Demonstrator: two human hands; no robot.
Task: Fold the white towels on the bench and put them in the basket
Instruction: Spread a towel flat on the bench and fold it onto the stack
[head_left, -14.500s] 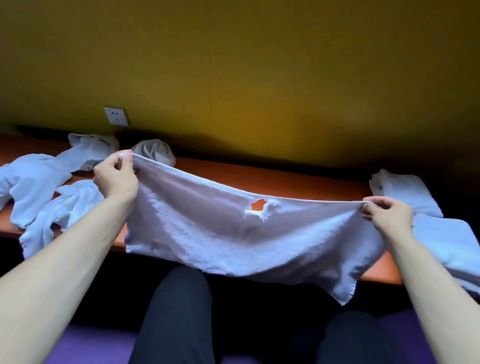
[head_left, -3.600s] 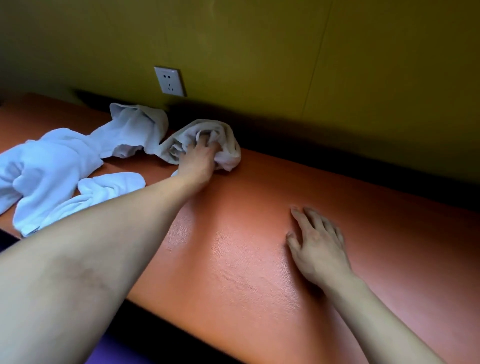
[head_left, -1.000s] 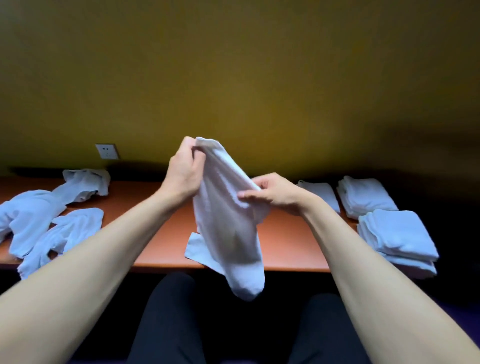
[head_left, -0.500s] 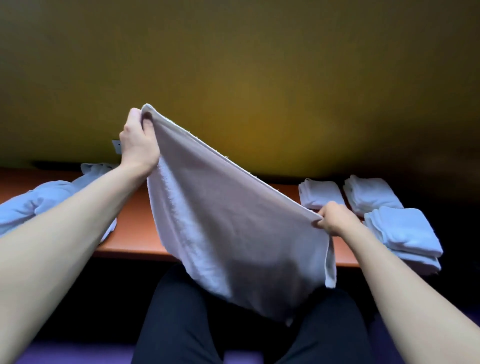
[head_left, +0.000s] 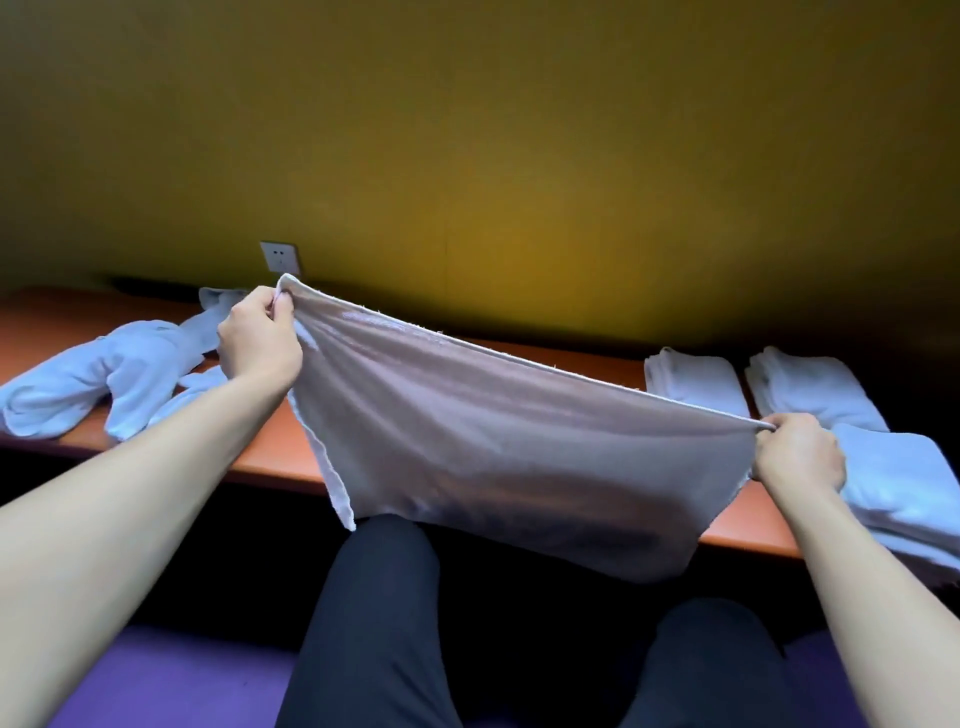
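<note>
A white towel (head_left: 509, 441) hangs spread in the air above the orange bench (head_left: 270, 441), its top edge taut and slanting down to the right. My left hand (head_left: 260, 345) pinches its upper left corner. My right hand (head_left: 797, 454) pinches its upper right corner. The towel's lower edge hangs over my lap. Unfolded white towels (head_left: 104, 379) lie crumpled on the bench at the left. Folded white towels (head_left: 693, 379) lie on the bench at the right, with another (head_left: 815, 387) and a stack (head_left: 904, 483) beside them. No basket is in view.
A yellow-green wall rises behind the bench, with a white socket plate (head_left: 280, 257) on it. My legs in dark trousers (head_left: 374, 623) are below the bench's front edge. A purple surface (head_left: 171, 680) shows at the bottom left.
Both hands have pulled the towel wider and lower, from a steep slant to a nearly flat stretch. My left hand came down, my right hand moved right.
</note>
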